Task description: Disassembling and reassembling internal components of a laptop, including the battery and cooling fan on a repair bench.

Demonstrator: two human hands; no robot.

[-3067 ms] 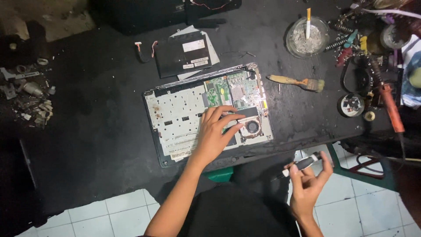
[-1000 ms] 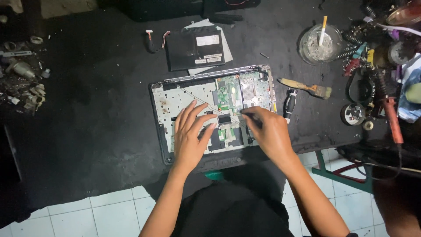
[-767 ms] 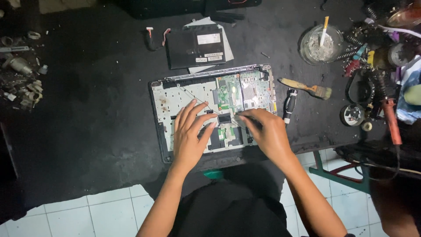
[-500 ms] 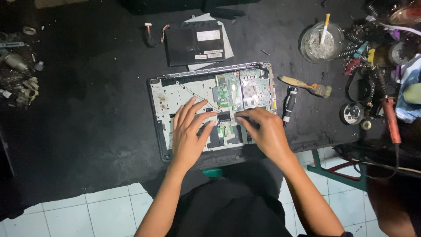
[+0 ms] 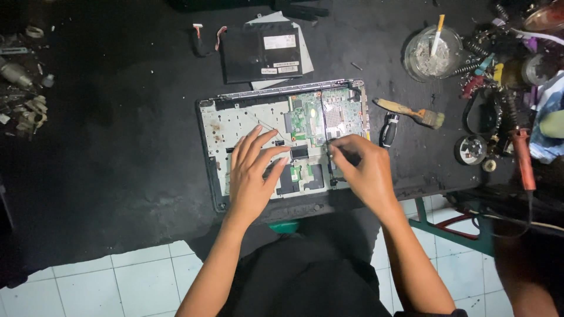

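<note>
Laptop chassis (image 5: 247,117), opened up with its pale inner frame and green circuit board (image 5: 305,114) showing, lies flat in the middle of the black tabletop (image 5: 117,164), right in front of me. My left hand (image 5: 251,176) rests palm down on its lower middle, fingers spread and pointing away from me, fingertips near the dark parts at the centre. My right hand (image 5: 363,170) sits just beside it on the chassis's right part, fingers curled inward and pinched together at a spot below the metal-grey patch of the board; I cannot tell what, if anything, they pinch. Both forearms come up from the bottom edge, over my dark lap.

Beyond the chassis lies a flat black rectangular pack (image 5: 261,53) with white rectangular labels, resting on a sheet of pale paper. Left of it are two short dark cables (image 5: 202,38) with white plugs. Just right of the chassis lies a small black-handled tool (image 5: 388,129), and past it a wooden-handled brush (image 5: 411,113). A round glass dish (image 5: 432,50) of grey ash holds a cigarette. The far right is crowded with tools, coiled cable and a red-handled iron (image 5: 521,158). On the left edge lies a small heap of pale metal scraps (image 5: 26,111).

The tabletop is dusty and worn. Below its near edge shows a floor of white tiles (image 5: 135,282) and a green metal frame (image 5: 446,223).
</note>
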